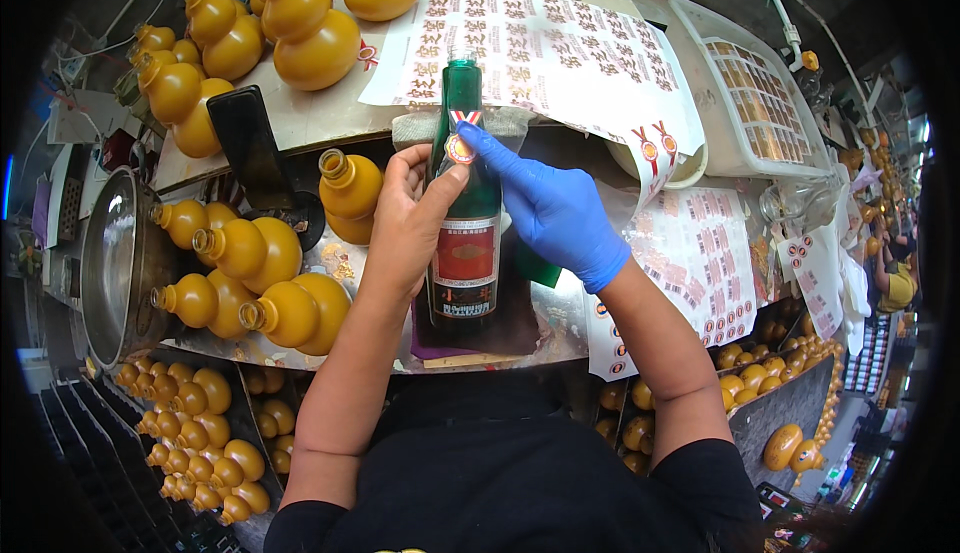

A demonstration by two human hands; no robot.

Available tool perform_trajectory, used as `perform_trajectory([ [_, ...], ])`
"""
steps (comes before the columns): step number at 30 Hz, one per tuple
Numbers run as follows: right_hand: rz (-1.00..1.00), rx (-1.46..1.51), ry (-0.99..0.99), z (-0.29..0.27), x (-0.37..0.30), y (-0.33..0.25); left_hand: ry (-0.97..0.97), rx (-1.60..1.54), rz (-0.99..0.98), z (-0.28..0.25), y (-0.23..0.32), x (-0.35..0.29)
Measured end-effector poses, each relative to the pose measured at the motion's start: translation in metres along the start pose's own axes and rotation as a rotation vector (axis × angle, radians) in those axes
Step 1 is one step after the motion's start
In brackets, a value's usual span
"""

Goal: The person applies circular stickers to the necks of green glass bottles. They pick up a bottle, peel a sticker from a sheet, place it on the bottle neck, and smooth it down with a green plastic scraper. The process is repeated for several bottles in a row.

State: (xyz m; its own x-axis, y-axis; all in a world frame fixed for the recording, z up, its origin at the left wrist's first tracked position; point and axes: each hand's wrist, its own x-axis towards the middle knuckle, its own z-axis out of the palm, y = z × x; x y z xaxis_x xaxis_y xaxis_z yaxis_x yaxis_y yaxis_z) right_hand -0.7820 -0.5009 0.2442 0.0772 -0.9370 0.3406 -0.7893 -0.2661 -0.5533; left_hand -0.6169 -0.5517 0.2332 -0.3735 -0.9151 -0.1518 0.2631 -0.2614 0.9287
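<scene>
A green glass bottle [481, 203] lies in front of me with its open mouth pointing away. Its body carries a red-and-black label [466, 253]. My left hand [415, 198], bare, is wrapped round the bottle's left side at the shoulder, its thumb on the lower edge of a medal-shaped sticker [459, 149] with a red-and-white ribbon. From the right, my right hand [560, 208] in a blue glove presses one digit on that sticker's upper part. Its other fingers curl against the bottle's right side and are partly hidden. Beneath the bottle is a dark purple cloth [520, 338].
Yellow gourd-shaped bottles [320, 48] stand at the back left, with more [245, 253] nearer me. Sticker sheets [540, 53] cover the back and right [700, 263]. A phone [250, 143] stands left of the bottle, a metal basin [112, 263] farther left, a plastic bin [750, 83] back right.
</scene>
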Motion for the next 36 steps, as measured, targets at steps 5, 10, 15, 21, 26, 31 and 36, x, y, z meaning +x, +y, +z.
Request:
perform_trajectory([
  [5,-0.043,-0.065,0.008,-0.001,0.004,0.005,-0.001,-0.028,-0.02,0.001,0.003,-0.001],
  [10,-0.043,-0.057,0.056,-0.005,0.016,0.006,-0.009,-0.043,-0.013,-0.001,-0.001,0.001],
  [15,-0.087,-0.118,0.024,-0.004,0.012,0.01,-0.012,-0.019,-0.012,-0.001,0.001,-0.002],
  [21,-0.07,-0.019,0.187,-0.004,0.006,0.009,-0.013,-0.016,-0.009,0.001,0.001,-0.002],
  [26,-0.117,-0.128,0.069,0.001,-0.001,0.011,-0.003,-0.031,-0.009,0.0,-0.003,0.001],
  [31,-0.067,-0.154,0.093,0.004,-0.001,0.011,-0.002,-0.03,-0.014,0.0,-0.002,0.002],
  [36,-0.049,-0.165,0.112,0.004,-0.001,0.009,0.008,-0.03,-0.023,0.001,-0.001,0.001],
])
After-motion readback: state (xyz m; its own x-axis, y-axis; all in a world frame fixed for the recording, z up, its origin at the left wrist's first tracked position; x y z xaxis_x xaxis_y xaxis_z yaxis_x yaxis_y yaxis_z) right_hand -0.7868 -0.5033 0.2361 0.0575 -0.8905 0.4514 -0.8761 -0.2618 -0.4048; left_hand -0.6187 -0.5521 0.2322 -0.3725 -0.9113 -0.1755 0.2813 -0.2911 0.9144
